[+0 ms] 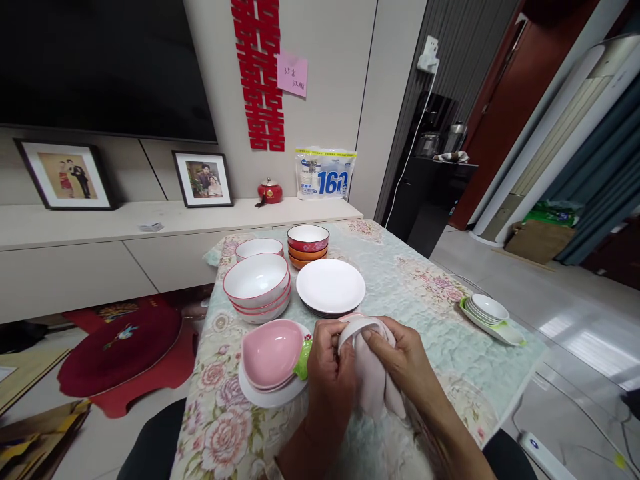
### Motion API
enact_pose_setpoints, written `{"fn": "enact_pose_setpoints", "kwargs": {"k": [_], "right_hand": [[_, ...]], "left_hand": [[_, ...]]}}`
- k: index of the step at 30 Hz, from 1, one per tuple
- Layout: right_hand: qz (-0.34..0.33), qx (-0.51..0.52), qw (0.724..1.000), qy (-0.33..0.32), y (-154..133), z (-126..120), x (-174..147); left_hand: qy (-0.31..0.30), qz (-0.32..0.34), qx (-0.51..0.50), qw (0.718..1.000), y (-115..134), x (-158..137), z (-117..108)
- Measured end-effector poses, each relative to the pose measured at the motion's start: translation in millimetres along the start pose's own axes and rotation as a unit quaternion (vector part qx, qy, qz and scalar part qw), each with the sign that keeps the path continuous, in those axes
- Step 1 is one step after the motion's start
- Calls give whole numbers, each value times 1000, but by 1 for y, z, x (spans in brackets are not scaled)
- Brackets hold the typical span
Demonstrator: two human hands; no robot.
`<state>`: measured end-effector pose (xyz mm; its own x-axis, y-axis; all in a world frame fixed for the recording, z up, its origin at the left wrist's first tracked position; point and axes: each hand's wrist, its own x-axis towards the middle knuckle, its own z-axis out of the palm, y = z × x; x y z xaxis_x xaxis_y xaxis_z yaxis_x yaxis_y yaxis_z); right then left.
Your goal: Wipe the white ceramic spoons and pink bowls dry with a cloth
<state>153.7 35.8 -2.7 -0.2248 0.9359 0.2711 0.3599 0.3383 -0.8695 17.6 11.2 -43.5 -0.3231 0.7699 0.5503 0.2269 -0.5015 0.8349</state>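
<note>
Curled left hand (330, 377) beside right hand (407, 357)

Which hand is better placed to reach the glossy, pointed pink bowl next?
Probably left: the left hand is close to the pink bowl; the right hand is farther. Both hold pale pinkish cloth.

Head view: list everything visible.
Cloth: 1, pale, front centre
Pink bowls: 2+, pink, front left
Plate: 1, white, beneath them
Red-rimmed bowls: several, white, back left
Flowered bowl: 1, red, back
Orange bowls: 2, orange, beneath it
Plate stack: 1, white-topped, centre
Small bowls: several, white, right
Tablecloth: 1, pale, foreground
Stool: 1, red, left
Frames: 2, black, cabinet
Jar: 1, red, cabinet
Bag: 1, white, cabinet
Television: 1, black, wall
Note: 1, pink, wall
Ornament: 1, red, wall
Background furnishings: several, mixed, right
Left hand, right hand: 2, bare, on cloth
</note>
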Motion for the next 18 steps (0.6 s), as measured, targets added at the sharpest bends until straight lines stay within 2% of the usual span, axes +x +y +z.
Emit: {"fn": "enact_pose_setpoints", "kwargs": {"k": [2, 4, 7, 10, 13, 16, 18], "right_hand": [[-9, -14, 1000, -1, 0, -1, 0], [-91, -87, 992, 22, -1, -4, 0], [-225, -210, 950, 45, -2, -12, -2], [-275, -243, 929, 51, -3, -16, -3], [-243, -179, 952, 57, -2, -14, -2], [-136, -65, 988, 29, -1, -8, 0], [-56, -6, 998, -1, 1, -4, 1]], "left_hand": [[-6, -5, -9, 1000, -1, 0, 1], [-25, -1, 12, 1000, 0, -1, 2], [-62, 34, 85, 994, 4, -3, 3], [-82, 74, 118, 987, 7, -3, 2], [-70, 76, 90, 991, 6, -2, 1], [-34, 47, 45, 997, 2, -2, 1], [-14, 24, 24, 999, 0, -1, 2]]}}
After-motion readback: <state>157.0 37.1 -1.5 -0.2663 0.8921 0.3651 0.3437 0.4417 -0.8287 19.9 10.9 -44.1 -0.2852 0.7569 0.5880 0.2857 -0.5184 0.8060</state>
